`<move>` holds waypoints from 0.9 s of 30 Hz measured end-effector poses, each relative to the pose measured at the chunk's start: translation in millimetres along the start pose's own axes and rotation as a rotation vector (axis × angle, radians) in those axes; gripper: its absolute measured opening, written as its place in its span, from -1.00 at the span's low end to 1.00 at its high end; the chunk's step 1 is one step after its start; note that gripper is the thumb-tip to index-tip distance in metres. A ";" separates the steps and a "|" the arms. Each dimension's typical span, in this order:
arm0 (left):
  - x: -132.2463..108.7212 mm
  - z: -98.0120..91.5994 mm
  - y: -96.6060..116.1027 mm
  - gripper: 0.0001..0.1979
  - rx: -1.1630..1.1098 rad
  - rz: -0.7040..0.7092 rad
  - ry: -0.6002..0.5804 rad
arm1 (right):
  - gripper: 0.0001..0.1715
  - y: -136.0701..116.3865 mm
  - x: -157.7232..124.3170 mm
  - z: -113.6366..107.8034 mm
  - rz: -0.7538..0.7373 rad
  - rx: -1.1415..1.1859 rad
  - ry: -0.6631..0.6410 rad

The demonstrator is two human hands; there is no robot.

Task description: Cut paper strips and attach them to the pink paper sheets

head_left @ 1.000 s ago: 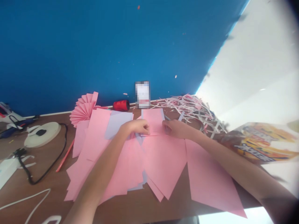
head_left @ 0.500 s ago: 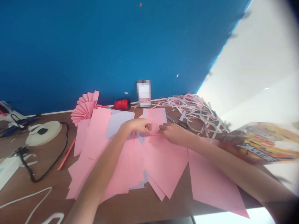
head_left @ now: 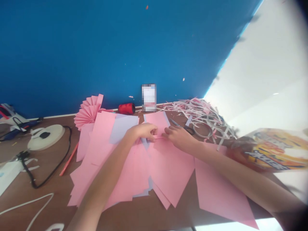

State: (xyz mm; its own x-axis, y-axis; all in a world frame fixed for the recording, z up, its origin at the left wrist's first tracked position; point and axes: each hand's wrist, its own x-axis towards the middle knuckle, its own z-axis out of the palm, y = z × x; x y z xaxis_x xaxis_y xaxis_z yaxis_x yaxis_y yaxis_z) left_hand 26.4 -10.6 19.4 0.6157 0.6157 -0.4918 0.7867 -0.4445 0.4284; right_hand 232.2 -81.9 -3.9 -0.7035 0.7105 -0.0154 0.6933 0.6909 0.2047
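A pink paper sheet (head_left: 156, 119) with a pale lilac edge lies between my hands, its near edge folded into a narrow strip. My left hand (head_left: 145, 131) pinches the left end of that fold, fingers curled. At the fold's right end, the fingertips of my right hand (head_left: 176, 136) are closed on it. Underneath spreads a layer of pink sheets (head_left: 170, 160), some with lilac backs. To the left a lilac sheet (head_left: 122, 126) rests on more pink paper. Scissors (head_left: 189, 129) lie just beyond my right hand, partly hidden.
Pleated pink paper fans (head_left: 88, 112) and a red thread spool (head_left: 126, 108) stand near the blue wall, beside a propped phone (head_left: 149, 98). Paper strips (head_left: 197, 110) and a tape roll (head_left: 202, 130) lie right. A white reel (head_left: 45, 137), black cable and red pen (head_left: 69, 159) lie left.
The pink sheet between my hands has turned slightly, its far end swinging left. Both hands stay at the folded edge, with the left shifted a little right. The view has moved slightly.
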 end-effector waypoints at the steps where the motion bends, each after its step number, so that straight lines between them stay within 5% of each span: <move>1: -0.2 0.0 0.1 -0.74 0.004 -0.008 -0.001 | -0.67 -0.9 0.6 0.9 0.002 0.004 -0.010; 9: 1.3 3.4 5.4 -0.69 0.059 0.010 0.049 | -0.63 -15.5 -5.1 2.1 0.037 -0.029 -0.054; 18: 12.2 13.1 5.5 -0.71 0.052 0.114 0.108 | -0.61 -27.7 -16.9 11.2 0.049 -0.104 0.047; 27: 17.8 13.1 -0.8 -0.83 -0.002 0.109 0.055 | -0.66 -34.4 -18.3 -2.5 0.102 -0.064 -0.074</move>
State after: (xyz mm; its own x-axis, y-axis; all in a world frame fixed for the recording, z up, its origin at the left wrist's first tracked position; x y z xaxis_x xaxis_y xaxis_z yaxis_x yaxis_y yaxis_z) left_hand 37.4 -7.8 0.4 0.6943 0.5986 -0.3996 0.7150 -0.5099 0.4784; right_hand 220.9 -119.0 -8.3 -0.6148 0.7861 -0.0634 0.7474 0.6064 0.2713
